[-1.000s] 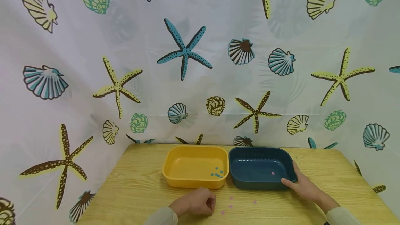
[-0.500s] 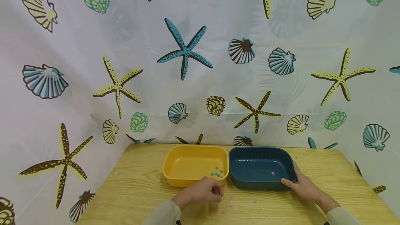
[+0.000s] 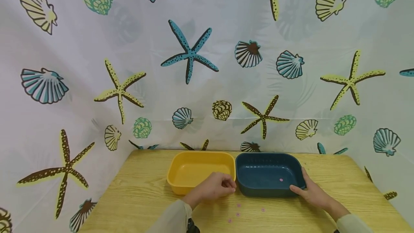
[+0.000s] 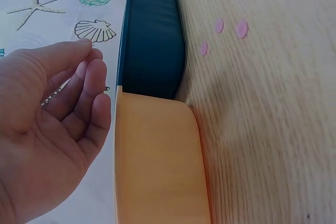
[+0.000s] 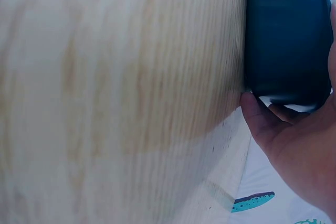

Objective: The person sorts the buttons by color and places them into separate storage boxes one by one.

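In the lower middle of the head view, the left hand [image 3: 216,186] is over the front right corner of the yellow tub [image 3: 189,172], its fingers bent inward and the thumb meeting the index finger; whether anything is pinched between them cannot be told. The yellow tub is smooth and rounded-rectangular, with a matt outer wall that fills the lower middle of the left wrist view.

Just beside it, right of centre, sits a dark blue tub [image 3: 265,192] of like shape, glossy inside, with a thin rim and rounded corners. The right hand [image 3: 313,191] grips its right end, thumb at the front corner and fingers around the side. One small, flat pink disc [image 3: 281,179] lies inside, toward the right.

Four more loose pink discs [image 3: 238,214] lie apart on the worktop [image 3: 142,179], in front of the tubs at the bottom centre of the head view. The worktop is pale yellowish wood with streaky grain.

Light cloth sleeves [image 3: 174,215] cover both forearms. Behind rises a softly creased white sheet [image 3: 220,6], printed with ribbed shells and speckled starfish [image 3: 191,54] in blue, yellow, green and brown.
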Tool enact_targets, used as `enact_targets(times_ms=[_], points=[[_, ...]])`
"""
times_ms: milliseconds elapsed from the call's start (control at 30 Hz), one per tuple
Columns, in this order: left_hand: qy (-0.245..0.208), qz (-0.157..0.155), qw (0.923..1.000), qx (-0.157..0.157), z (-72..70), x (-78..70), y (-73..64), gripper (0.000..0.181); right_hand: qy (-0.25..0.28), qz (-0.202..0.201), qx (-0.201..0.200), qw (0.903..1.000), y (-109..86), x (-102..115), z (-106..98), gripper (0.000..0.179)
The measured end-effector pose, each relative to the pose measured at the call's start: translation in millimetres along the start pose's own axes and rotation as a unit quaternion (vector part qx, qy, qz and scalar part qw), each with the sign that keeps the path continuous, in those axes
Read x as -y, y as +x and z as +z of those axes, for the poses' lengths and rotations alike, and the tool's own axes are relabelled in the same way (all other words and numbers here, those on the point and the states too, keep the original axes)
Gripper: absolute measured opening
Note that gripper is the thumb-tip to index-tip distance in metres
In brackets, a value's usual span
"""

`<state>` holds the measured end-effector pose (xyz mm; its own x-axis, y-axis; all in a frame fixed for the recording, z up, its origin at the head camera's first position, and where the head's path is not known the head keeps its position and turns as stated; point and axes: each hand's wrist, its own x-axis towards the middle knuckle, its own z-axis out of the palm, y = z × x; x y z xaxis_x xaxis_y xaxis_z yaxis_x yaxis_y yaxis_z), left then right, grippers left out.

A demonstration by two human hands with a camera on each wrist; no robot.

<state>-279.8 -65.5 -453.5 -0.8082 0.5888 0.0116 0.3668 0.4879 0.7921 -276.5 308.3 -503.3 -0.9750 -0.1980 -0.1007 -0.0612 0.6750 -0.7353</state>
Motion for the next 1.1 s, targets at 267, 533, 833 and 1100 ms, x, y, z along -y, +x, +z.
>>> enact_targets(times_ms=[267, 533, 833, 1100], points=[[-0.002, -0.003, 0.9994, -0.035, 4.4, 1.3, 17.9, 0.010, -0.007, 0.005, -0.001, 1.0000, 1.5, -2.5, -0.6, 0.102], [-0.022, -0.014, 0.9979, -0.060, 9.7, 6.7, 32.2, 0.011, -0.006, 0.011, 0.004, 0.9999, 2.8, -2.2, -1.0, 0.103], [-0.022, -0.026, 0.9951, -0.092, 14.5, 11.4, 47.1, 0.008, 0.001, 0.012, 0.001, 0.9999, 3.0, -4.2, 0.0, 0.103], [-0.040, -0.031, 0.9922, -0.114, 16.7, 11.3, 54.5, 0.010, 0.001, 0.010, -0.002, 1.0000, 3.3, -4.2, 0.3, 0.103]])
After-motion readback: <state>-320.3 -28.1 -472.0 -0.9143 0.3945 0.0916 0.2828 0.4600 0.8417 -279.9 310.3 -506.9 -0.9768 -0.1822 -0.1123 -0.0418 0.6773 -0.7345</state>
